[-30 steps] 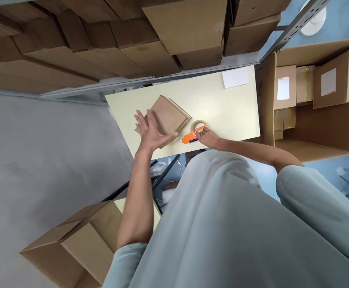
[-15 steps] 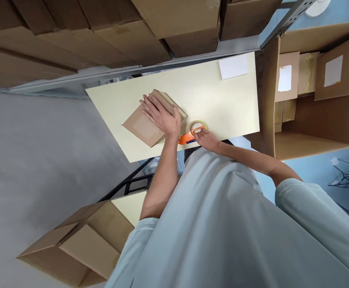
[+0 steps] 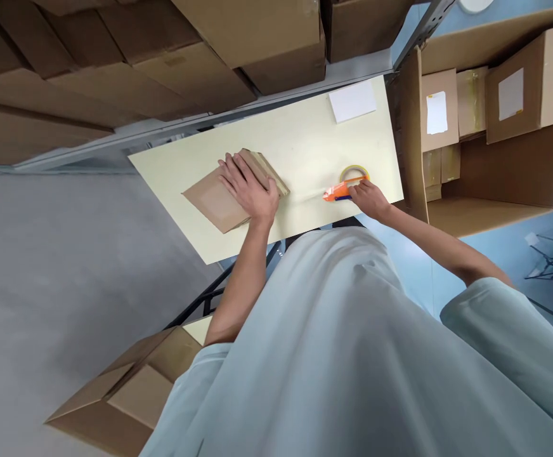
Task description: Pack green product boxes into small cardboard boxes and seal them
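On the pale table a folded cardboard box (image 3: 219,198) lies at a slant, its taller side at the upper right. My left hand (image 3: 252,190) rests flat across it, fingers stretched out and thumb along the side. To the right, my right hand (image 3: 370,199) is closed round the handle of an orange tape dispenser (image 3: 336,191). A roll of yellowish tape (image 3: 355,170) sits on the dispenser. A faint, shiny strip seems to stretch from the box to the dispenser; its ends are hard to make out.
White paper (image 3: 352,101) lies on the table's (image 3: 300,149) far right corner. Cardboard boxes (image 3: 252,28) fill the shelf behind. At the right, a large open carton (image 3: 500,212) holds several smaller boxes. Another open carton (image 3: 100,412) stands at the lower left.
My right hand has moved to the right with the tape dispenser, away from the box. My left hand stays on the box. The whole view has shifted slightly.
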`<state>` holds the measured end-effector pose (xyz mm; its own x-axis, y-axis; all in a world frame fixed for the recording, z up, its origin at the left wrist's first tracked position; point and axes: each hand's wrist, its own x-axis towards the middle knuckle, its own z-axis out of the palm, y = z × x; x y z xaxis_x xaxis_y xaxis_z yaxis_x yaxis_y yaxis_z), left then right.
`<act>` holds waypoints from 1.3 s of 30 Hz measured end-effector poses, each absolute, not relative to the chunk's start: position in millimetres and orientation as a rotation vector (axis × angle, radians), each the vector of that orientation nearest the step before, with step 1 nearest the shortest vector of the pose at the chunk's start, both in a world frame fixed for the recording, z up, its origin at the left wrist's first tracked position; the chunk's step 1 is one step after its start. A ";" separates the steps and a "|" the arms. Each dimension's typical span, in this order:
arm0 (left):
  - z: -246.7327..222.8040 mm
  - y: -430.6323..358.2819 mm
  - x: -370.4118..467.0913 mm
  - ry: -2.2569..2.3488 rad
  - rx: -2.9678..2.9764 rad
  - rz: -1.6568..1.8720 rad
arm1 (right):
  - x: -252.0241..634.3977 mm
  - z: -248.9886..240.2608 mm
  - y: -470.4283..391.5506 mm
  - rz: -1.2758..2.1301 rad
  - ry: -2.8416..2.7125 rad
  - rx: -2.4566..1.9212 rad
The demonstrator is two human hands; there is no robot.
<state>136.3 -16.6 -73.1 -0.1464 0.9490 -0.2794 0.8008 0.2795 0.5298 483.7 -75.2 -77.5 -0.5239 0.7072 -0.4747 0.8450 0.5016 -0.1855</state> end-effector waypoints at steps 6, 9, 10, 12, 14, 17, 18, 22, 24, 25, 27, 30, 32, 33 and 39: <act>-73.8 -29.0 86.3 1.696 1.747 0.231 | 411.9 -94.4 -31.2 -0.470 2.483 1.171; -65.5 -39.0 62.9 1.563 1.779 0.167 | 381.9 -95.4 -32.3 -0.473 2.553 1.042; -61.9 -44.5 57.2 1.529 1.784 0.141 | 373.1 -94.2 -36.2 -0.484 2.569 1.001; -54.3 -58.5 50.1 1.501 1.785 0.099 | 357.0 -90.7 -46.7 -0.530 2.583 0.930; -47.7 -73.2 50.4 1.620 1.741 0.105 | 343.8 -86.9 -57.9 -0.593 2.567 0.897; -43.3 -83.2 66.7 2.150 1.406 0.218 | 332.6 -83.9 -70.5 -0.668 2.528 0.918; -43.9 -81.0 75.9 2.321 1.205 0.252 | 331.5 -83.7 -73.1 -0.680 2.518 0.926; -54.0 -51.2 118.0 2.535 0.603 0.224 | 336.6 -85.0 -79.6 -0.680 2.485 0.930; -60.4 -36.3 133.7 2.584 0.542 0.174 | 340.8 -85.3 -83.0 -0.683 2.478 0.940; -63.2 -31.9 138.7 2.621 0.537 0.155 | 342.3 -85.2 -85.1 -0.693 2.479 0.950; -67.7 -30.5 143.2 2.684 0.572 0.130 | 343.3 -84.9 -90.6 -0.711 2.487 0.971; -71.2 -42.7 139.6 2.672 0.766 0.095 | 343.6 -84.6 -99.4 -0.719 2.524 0.953; -71.2 -54.3 133.9 2.619 0.901 0.062 | 351.6 -84.4 -103.0 -0.720 2.535 0.931; -70.7 -59.6 130.9 2.589 0.961 0.051 | 360.8 -84.0 -103.5 -0.722 2.523 0.935; -68.4 -76.6 117.7 2.427 1.227 0.029 | 471.7 -69.2 -86.5 -0.641 2.286 1.175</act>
